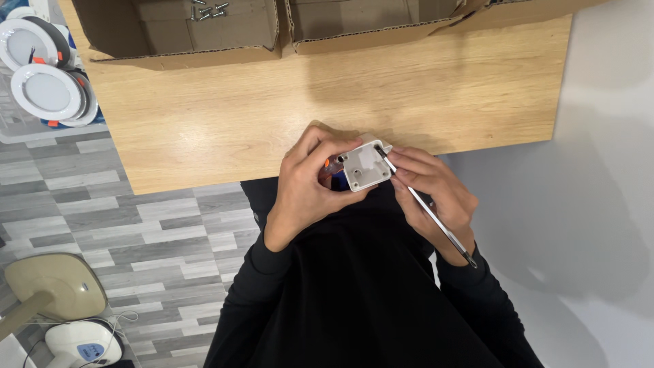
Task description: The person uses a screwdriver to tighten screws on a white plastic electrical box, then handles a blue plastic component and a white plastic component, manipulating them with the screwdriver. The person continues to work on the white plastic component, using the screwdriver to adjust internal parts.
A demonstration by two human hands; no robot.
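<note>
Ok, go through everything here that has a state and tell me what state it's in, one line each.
Small white square plastic casing: held off the table, screw corner facing up.
Thin metal screwdriver: tip set into the casing's corner hole.
Left hand: closed around the casing.
Right hand: gripping the screwdriver.
Brown cardboard box: open, loose screws inside.

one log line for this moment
left hand: holds white plastic box | right hand: screwdriver tip in box corner | behind: wooden table

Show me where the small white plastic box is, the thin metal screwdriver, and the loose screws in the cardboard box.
small white square plastic box (pixel 366 167): head view, on its flat front face.
thin metal screwdriver (pixel 428 211): head view, on the middle of its shaft.
loose silver screws (pixel 207 11): head view, on the cluster inside the left cardboard box.
</note>
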